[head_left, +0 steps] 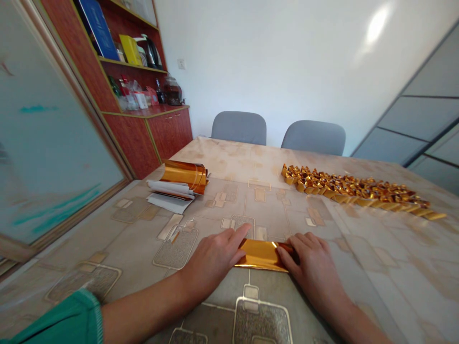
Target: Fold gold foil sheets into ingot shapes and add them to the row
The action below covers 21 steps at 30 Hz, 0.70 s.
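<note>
A folded sheet of shiny gold foil paper (263,255) lies on the patterned tablecloth in front of me. My left hand (217,253) grips its left end, with the thumb near the front edge and the index finger extended past the back. At the right end, my right hand (313,258) has its thumb pressed on the foil and its fingers curled behind. Part of each end is hidden under the hands. Beyond my left hand sits a loose roll of gold foil sheets (184,176) with white-backed papers (170,201) beneath it.
Rows of folded gold foil pieces (351,188) stand at the back right of the table (229,157). Two grey chairs (239,126) are behind it, against the white wall. A red-brown cabinet (168,128) with bottles and a kettle is at the left.
</note>
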Each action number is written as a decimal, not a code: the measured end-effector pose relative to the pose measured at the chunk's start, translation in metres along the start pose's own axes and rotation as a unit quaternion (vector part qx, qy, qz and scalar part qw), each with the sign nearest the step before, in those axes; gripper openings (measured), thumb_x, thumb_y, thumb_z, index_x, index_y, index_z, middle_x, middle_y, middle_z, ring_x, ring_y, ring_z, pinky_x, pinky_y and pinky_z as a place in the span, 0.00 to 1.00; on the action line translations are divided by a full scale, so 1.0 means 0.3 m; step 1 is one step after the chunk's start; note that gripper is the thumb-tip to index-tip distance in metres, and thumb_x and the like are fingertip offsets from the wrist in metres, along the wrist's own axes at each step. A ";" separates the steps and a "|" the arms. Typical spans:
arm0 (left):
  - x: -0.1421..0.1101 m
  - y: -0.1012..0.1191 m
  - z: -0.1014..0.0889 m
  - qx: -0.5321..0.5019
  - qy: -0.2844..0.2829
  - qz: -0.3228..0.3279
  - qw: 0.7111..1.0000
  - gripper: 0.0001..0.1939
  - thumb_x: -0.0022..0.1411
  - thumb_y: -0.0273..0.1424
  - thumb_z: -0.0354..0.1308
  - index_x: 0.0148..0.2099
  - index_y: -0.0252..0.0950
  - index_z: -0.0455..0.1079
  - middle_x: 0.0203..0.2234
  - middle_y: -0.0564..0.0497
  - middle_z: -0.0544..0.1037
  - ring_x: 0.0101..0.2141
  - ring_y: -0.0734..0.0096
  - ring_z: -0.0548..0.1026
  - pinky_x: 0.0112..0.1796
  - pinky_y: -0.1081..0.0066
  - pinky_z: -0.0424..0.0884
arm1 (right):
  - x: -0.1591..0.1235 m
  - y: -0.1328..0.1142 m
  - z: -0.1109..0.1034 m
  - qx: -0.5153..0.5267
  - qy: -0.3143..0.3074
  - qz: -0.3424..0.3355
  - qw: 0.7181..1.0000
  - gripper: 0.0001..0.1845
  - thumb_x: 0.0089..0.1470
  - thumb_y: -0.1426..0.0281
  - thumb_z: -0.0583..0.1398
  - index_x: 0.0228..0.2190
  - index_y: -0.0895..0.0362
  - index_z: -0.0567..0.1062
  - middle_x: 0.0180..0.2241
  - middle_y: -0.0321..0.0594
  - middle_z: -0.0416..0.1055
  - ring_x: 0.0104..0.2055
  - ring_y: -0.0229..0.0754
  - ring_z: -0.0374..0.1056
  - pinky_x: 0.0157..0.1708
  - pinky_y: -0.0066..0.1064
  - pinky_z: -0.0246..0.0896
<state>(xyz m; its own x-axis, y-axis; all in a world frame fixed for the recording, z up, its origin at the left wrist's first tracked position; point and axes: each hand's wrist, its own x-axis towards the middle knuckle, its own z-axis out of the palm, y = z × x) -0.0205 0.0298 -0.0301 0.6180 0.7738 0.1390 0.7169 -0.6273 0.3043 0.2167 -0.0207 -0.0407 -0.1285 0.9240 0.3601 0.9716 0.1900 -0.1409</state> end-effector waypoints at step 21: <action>0.051 0.019 -0.016 0.119 0.009 0.298 0.947 0.14 0.71 0.32 0.52 0.56 0.48 0.67 0.41 0.50 0.72 0.37 0.66 0.67 0.36 0.70 0.63 | -0.044 -0.057 -0.036 0.014 0.027 -0.178 0.984 0.08 0.62 0.75 0.55 0.39 0.56 0.74 0.37 0.43 0.75 0.38 0.47 0.68 0.40 0.41 0.62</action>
<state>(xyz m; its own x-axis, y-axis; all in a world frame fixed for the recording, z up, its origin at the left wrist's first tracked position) -0.0087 0.0386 -0.0218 0.9316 0.2766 0.2360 0.2968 -0.9534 -0.0541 0.2039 -0.0397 -0.0330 -0.4479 0.7786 0.4395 0.8613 0.5077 -0.0217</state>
